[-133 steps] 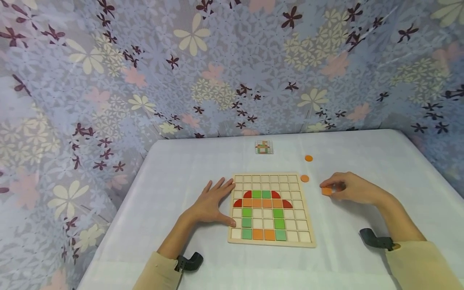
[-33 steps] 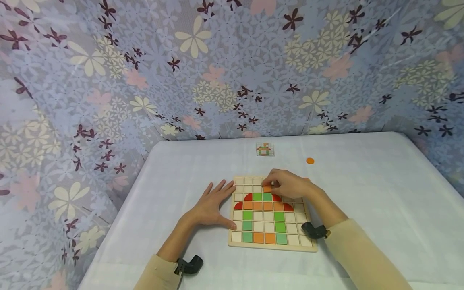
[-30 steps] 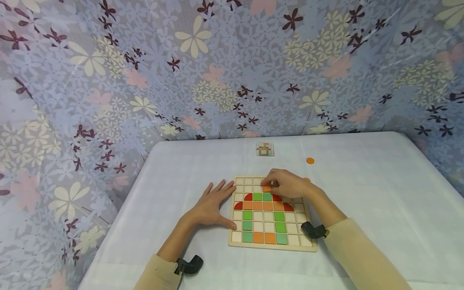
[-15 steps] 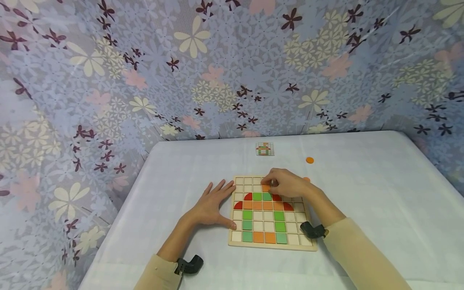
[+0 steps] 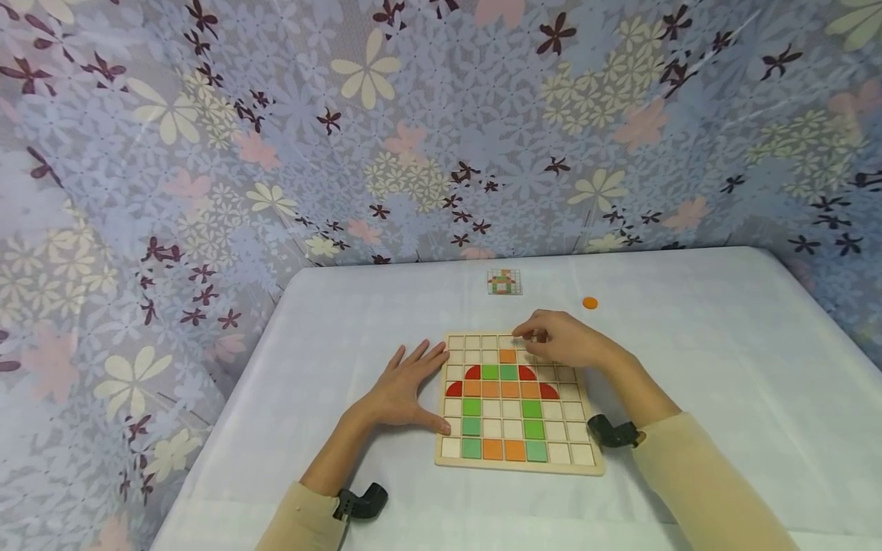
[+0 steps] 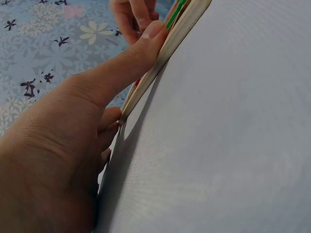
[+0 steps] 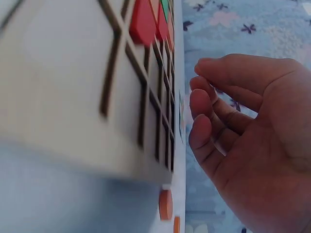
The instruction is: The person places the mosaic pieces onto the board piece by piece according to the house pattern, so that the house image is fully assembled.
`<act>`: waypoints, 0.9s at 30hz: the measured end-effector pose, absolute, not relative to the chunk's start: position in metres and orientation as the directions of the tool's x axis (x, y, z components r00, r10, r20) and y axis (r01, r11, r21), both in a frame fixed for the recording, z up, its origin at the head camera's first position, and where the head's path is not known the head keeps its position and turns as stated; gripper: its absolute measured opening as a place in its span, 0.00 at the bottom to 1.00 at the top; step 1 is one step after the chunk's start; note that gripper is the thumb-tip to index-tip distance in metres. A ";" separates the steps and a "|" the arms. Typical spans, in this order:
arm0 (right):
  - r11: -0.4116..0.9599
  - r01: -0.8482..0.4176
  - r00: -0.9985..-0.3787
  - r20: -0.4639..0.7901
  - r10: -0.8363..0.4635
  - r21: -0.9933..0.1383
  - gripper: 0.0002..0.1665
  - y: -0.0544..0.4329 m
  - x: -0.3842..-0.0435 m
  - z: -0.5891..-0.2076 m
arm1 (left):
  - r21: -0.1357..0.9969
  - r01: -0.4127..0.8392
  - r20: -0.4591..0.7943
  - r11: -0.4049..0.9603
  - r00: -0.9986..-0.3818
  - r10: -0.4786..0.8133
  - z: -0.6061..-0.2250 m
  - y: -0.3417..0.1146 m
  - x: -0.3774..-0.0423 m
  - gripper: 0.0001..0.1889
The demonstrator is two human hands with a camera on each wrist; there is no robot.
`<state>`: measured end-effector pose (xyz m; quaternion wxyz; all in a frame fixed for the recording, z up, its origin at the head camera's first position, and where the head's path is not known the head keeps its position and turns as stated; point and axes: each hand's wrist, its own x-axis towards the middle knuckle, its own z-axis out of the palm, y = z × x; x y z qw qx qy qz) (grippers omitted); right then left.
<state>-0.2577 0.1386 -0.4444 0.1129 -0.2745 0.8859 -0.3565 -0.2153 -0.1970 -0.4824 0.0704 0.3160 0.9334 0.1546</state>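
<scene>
A wooden grid board [image 5: 517, 466] lies on the table, its cells partly filled with orange, green and red tiles. My left hand [image 5: 396, 390] has its fingers spread along the left edge; in the left wrist view the thumb [image 6: 146, 43] rests on the board's rim. One orange square tile [image 5: 507, 356] sits in a cell of the second row from the top, above the green pair. Just right of it, my right hand [image 5: 565, 338] hovers over the board's upper right with loosely bent fingers. Nothing is between those fingers in the right wrist view.
At the back lies a small pattern card [image 5: 504, 282] with a coloured grid. An orange disc [image 5: 590, 303] is behind the board on the right. Another orange disc [image 7: 165, 205] shows near the board's edge in the right wrist view. A floral cloth [image 5: 441, 153] hangs behind the table.
My right hand carried the orange square tile from right of the board to the second row, let go of it, and has drawn slightly up and right. The left hand stayed put.
</scene>
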 end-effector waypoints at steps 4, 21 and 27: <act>0.614 -0.386 -0.847 0.002 -0.531 -0.689 0.18 0.153 -0.258 -0.442 | 0.330 0.564 -0.037 0.757 -0.794 0.607 -0.483 -0.197 -0.216 0.67; 0.645 -0.283 -0.921 0.014 -0.389 -0.710 0.21 0.206 -0.249 -0.445 | 0.327 0.563 -0.045 0.759 -0.793 0.608 -0.480 -0.195 -0.216 0.67; 0.662 -0.238 -0.947 0.020 -0.319 -0.710 0.20 0.222 -0.250 -0.443 | 0.325 0.563 -0.049 0.760 -0.793 0.608 -0.480 -0.196 -0.216 0.67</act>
